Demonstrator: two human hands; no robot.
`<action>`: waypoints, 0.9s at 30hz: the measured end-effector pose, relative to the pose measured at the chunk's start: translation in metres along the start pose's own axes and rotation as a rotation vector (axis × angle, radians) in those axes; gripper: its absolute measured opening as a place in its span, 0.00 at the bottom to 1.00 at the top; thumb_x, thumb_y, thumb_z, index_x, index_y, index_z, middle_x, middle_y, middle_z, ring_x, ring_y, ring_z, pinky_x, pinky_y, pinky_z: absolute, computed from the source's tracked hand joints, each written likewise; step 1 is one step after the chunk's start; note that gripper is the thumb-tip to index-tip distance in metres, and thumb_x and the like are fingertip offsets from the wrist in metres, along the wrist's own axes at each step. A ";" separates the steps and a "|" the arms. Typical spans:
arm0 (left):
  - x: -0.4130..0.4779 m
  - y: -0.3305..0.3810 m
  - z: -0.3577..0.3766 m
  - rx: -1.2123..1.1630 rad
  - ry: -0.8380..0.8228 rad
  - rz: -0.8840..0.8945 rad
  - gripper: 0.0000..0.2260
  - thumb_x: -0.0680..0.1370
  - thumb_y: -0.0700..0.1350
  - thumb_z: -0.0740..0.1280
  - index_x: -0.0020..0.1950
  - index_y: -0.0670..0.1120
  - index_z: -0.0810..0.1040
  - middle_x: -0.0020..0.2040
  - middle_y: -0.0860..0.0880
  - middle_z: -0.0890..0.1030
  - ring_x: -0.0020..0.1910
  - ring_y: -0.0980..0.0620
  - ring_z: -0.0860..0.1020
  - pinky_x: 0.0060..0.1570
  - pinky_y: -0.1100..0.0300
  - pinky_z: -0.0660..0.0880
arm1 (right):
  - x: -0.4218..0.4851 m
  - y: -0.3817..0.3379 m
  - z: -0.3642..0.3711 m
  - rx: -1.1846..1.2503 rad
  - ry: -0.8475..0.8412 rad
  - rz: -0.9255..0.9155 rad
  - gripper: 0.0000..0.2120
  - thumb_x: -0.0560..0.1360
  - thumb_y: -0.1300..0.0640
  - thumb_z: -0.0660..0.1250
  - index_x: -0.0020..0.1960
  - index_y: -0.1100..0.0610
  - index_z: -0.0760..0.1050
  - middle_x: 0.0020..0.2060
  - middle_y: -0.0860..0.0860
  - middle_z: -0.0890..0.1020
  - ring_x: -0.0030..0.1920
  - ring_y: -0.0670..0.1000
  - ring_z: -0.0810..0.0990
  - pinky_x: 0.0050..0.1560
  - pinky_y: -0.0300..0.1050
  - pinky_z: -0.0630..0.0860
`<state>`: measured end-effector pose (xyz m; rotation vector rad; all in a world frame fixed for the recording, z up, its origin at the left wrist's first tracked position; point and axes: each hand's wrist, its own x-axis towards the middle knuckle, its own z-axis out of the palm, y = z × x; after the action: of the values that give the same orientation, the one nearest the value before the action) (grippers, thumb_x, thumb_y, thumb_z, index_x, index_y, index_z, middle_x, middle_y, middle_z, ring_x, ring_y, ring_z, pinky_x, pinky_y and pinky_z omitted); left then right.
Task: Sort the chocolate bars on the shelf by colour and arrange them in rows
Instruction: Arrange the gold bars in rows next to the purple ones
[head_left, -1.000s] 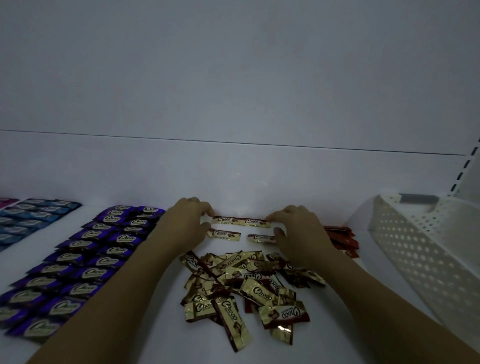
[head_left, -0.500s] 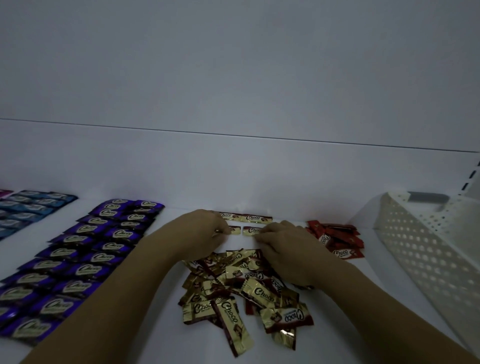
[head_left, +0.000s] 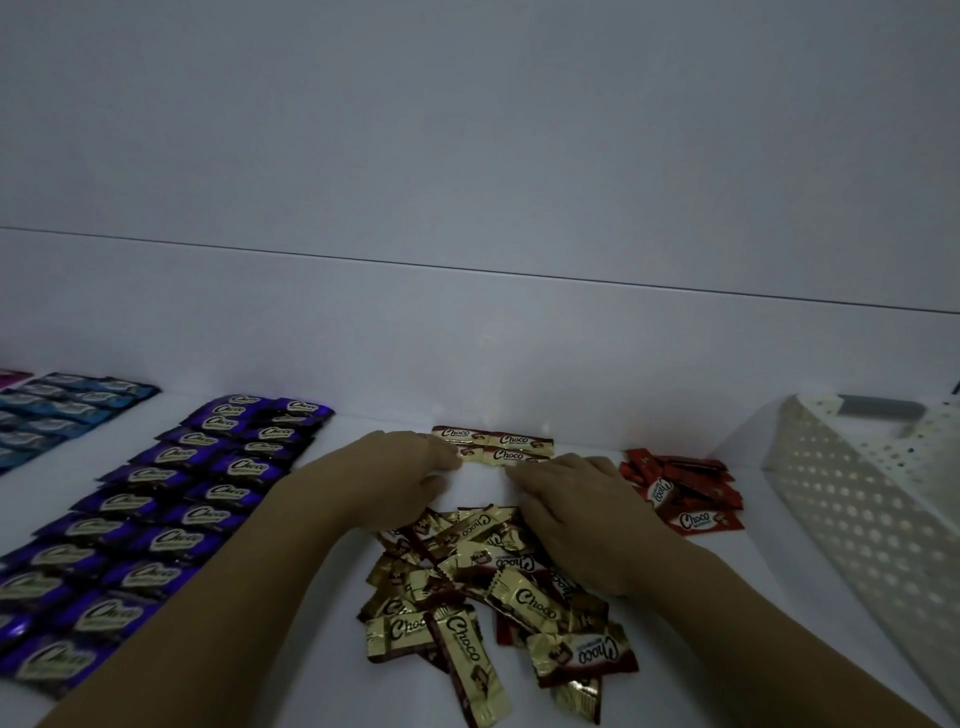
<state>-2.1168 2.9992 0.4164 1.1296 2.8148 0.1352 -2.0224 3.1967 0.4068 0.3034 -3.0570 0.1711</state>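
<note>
Several blue bars (head_left: 62, 410) lie far left, then purple bars (head_left: 171, 499) in rows. Left hand (head_left: 400, 478) curls its fingers against the four gold bars (head_left: 493, 449) at the back of the shelf (head_left: 779, 597); I cannot tell if it pinches one. Right hand (head_left: 576, 509) lies straight-fingered over the gold pile (head_left: 483, 587); red bars (head_left: 680, 493) and a white basket (head_left: 872, 509) lie beyond.

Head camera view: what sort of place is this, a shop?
Probably a shop display, perhaps a mock-up: identical purple chocolate bars laid out in neat rows like stock, a white shelf with a plain back panel, and a white perforated basket at the right.
</note>
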 end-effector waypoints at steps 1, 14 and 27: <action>0.000 0.000 0.000 -0.003 -0.002 0.000 0.17 0.83 0.47 0.56 0.72 0.51 0.69 0.73 0.54 0.67 0.71 0.53 0.66 0.70 0.57 0.61 | 0.000 0.000 0.000 0.004 -0.011 0.006 0.22 0.83 0.48 0.46 0.76 0.48 0.59 0.73 0.44 0.66 0.71 0.46 0.62 0.71 0.46 0.52; -0.013 0.013 -0.023 -0.086 0.068 -0.031 0.15 0.82 0.47 0.60 0.69 0.54 0.73 0.71 0.54 0.71 0.68 0.54 0.68 0.65 0.62 0.62 | -0.009 0.000 -0.014 0.093 0.113 -0.040 0.21 0.81 0.58 0.54 0.72 0.45 0.66 0.72 0.44 0.68 0.72 0.45 0.63 0.74 0.46 0.44; -0.037 -0.003 -0.023 -0.250 -0.155 0.100 0.13 0.75 0.48 0.70 0.54 0.67 0.78 0.51 0.66 0.74 0.50 0.67 0.74 0.53 0.64 0.75 | 0.004 -0.043 -0.055 0.081 -0.255 -0.103 0.22 0.77 0.62 0.64 0.68 0.45 0.73 0.65 0.48 0.76 0.63 0.49 0.74 0.64 0.46 0.72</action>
<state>-2.0948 2.9706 0.4410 1.1667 2.5226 0.3786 -2.0149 3.1604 0.4663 0.5252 -3.2795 0.2715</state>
